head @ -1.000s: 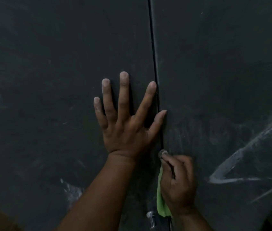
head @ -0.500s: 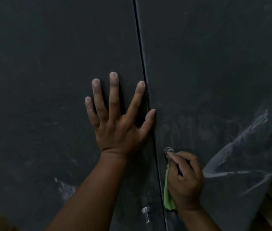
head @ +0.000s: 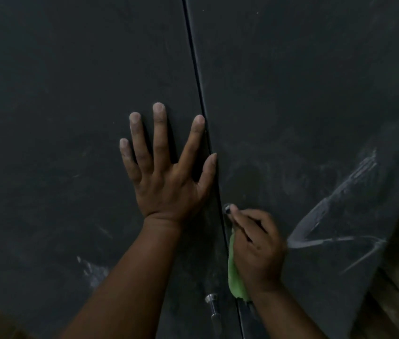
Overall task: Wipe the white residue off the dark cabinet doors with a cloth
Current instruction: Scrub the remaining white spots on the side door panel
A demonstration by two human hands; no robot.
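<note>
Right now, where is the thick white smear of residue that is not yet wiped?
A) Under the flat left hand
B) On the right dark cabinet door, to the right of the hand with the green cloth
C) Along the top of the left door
B: the thick white smear of residue lies on the right dark cabinet door, to the right of the right hand gripping the green cloth.

The left hand (head: 166, 177) presses flat on the left door (head: 71, 118). At four o'clock, the right hand (head: 257, 250) grips a green cloth (head: 235, 277) against the right door (head: 303, 94).
</note>
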